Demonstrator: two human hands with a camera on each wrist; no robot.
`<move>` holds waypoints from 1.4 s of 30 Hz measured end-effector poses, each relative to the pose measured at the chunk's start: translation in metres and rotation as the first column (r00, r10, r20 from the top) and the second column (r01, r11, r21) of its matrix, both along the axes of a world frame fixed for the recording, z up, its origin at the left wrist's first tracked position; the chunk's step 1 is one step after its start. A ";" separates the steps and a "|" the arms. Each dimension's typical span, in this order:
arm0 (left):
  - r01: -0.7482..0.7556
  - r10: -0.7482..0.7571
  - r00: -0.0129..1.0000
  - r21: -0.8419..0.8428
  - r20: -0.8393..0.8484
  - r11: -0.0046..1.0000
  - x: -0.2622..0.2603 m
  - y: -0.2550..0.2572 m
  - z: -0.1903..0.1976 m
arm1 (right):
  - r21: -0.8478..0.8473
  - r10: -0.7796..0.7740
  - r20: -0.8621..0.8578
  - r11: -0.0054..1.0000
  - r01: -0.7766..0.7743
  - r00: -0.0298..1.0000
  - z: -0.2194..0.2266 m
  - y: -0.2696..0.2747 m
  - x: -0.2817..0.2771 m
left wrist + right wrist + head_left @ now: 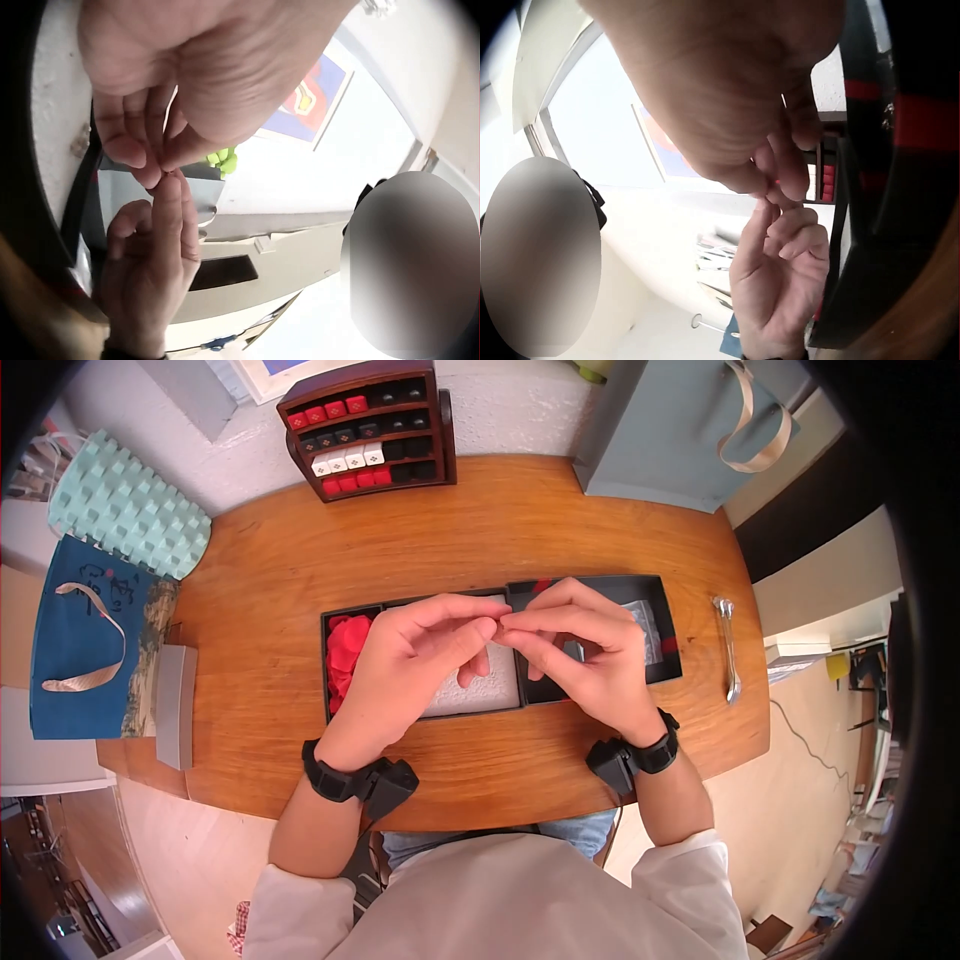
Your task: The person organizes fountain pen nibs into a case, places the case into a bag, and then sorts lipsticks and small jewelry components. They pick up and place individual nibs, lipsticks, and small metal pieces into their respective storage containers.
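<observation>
Over the boxes, my left hand [405, 660] and right hand [595, 660] meet fingertip to fingertip. Thumb and forefinger of each pinch a tiny dark thing [499, 628], mostly hidden by the fingertips; I cannot tell what it is. Below the left hand lies an open black box [472, 713], with red petals [347, 645] at its left end and a white textured lining [470, 695] beside them. Under the right hand is a black tray with red bands [648, 592], holding a clear plastic packet [645, 625].
At the back stands a dark wooden rack [448, 440] of red, black and white cubes. A metal spoon-like tool [729, 660] lies to the right. Gift bags flank the table, one blue [85, 660], one grey-blue [650, 440]. A grey box [175, 710] stands at the left edge.
</observation>
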State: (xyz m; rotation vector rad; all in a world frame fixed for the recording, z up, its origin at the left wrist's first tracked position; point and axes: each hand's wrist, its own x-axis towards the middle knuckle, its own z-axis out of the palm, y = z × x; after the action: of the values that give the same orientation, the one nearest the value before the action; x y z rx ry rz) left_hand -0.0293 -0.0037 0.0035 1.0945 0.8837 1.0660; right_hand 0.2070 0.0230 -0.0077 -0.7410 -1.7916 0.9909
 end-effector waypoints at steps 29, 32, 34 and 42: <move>0.094 0.145 0.758 0.327 -0.636 0.940 -0.010 0.005 -0.006 | 0.172 -0.046 0.545 0.983 -0.058 0.837 0.024 0.012 -0.001; 0.143 0.159 0.740 0.384 -0.654 0.912 -0.010 0.004 -0.011 | 0.190 -0.072 0.589 0.981 -0.051 0.805 0.023 0.010 -0.004; 0.170 0.167 0.731 0.413 -0.662 0.895 -0.011 0.004 -0.013 | 0.199 -0.090 0.594 0.979 -0.038 0.799 0.024 0.010 -0.006; 0.184 0.177 0.709 0.421 -0.683 0.888 -0.013 0.005 -0.012 | 0.208 -0.092 0.593 0.977 -0.041 0.800 0.023 0.011 -0.009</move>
State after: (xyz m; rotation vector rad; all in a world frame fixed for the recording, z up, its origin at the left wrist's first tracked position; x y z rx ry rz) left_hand -0.0419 0.0009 -0.0081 2.0018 1.2606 0.8576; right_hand 0.1980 0.0336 0.0156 -1.0178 -2.3825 0.5505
